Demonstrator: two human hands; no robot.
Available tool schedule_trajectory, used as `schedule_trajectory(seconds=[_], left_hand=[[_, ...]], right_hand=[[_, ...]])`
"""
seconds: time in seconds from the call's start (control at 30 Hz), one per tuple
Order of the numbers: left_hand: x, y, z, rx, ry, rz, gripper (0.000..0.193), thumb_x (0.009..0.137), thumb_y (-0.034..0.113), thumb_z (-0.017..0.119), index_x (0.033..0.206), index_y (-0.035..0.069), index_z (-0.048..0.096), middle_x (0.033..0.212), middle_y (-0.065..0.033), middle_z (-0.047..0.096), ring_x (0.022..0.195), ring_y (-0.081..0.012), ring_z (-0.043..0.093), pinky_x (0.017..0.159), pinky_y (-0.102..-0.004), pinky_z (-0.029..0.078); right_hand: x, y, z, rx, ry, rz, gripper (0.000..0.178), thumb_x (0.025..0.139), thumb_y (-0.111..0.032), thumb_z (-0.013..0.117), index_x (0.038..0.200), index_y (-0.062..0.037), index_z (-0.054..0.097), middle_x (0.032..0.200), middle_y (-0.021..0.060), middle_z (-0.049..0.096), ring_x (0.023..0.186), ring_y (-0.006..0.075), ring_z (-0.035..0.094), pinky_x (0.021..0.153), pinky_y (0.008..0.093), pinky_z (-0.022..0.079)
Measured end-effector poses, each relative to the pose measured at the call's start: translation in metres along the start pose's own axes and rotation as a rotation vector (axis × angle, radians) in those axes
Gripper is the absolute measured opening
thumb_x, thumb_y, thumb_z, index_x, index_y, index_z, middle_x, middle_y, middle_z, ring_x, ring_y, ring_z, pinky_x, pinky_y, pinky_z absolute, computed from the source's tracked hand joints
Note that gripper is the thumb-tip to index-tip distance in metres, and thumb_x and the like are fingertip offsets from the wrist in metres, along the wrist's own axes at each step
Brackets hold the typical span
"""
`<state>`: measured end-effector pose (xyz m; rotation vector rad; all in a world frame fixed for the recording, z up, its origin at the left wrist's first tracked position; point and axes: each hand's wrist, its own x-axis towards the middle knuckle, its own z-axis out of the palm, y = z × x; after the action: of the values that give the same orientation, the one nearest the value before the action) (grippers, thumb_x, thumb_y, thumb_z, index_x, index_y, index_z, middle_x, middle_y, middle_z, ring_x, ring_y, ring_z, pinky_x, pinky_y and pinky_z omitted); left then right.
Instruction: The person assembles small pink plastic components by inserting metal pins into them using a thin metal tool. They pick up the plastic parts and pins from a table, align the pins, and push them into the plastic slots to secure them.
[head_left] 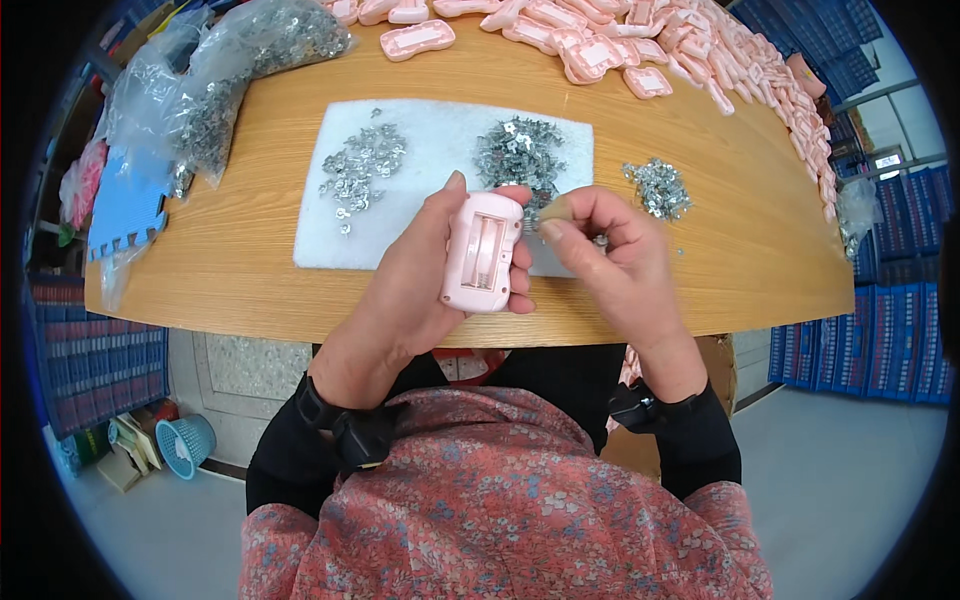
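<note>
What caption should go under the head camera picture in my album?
Left hand holding a pink battery-compartment casing, right hand beside it, small metal pieces piled beyond.

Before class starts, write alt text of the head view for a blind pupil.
A left hand holds a pink plastic casing, open compartment facing up; the right hand is beside it. Beyond, metal pieces lie on a white mat.

Single head-worn fisheye, left of the pair. Sits above the near side of the curved light-brown wooden table, aimed steeply down and across its top. Near range: bare left hand and bare right hand over the table, red floral cloth garment just this side. Wide enough to catch blue racks either side of it.
</note>
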<state>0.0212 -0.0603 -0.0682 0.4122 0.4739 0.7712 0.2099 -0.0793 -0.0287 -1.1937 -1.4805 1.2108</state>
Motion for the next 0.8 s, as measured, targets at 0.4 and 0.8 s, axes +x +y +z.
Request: schedule_trajectory(seconds=[0.4,0.8], left_hand=[[-0.002,-0.011,0.002,-0.031,0.051,-0.042,0.055,0.106,0.048,0.023,0.132,0.006,0.048,0.09,-0.0093,0.064,0.078,-0.0218,0.068,0.069,-0.0419,0.061],[0.002,-0.017,-0.003,0.087,0.053,-0.04,0.056,0.106,0.049,0.024,0.136,0.006,0.044,0.092,-0.0108,0.065,0.078,-0.022,0.068,0.068,-0.0389,0.061]], right_hand=[[0.008,0.015,0.012,-0.697,0.053,-0.477,0.013,0.08,-0.008,0.073,0.089,-0.0036,0.066,0.079,0.0085,0.062,0.066,0.0235,0.062,0.059,0.0342,0.05],[-0.005,0.012,0.01,-0.234,0.017,-0.022,0.023,0.09,-0.011,0.067,0.112,-0.0035,0.067,0.076,0.002,0.062,0.065,0.0088,0.057,0.059,0.0249,0.046]])
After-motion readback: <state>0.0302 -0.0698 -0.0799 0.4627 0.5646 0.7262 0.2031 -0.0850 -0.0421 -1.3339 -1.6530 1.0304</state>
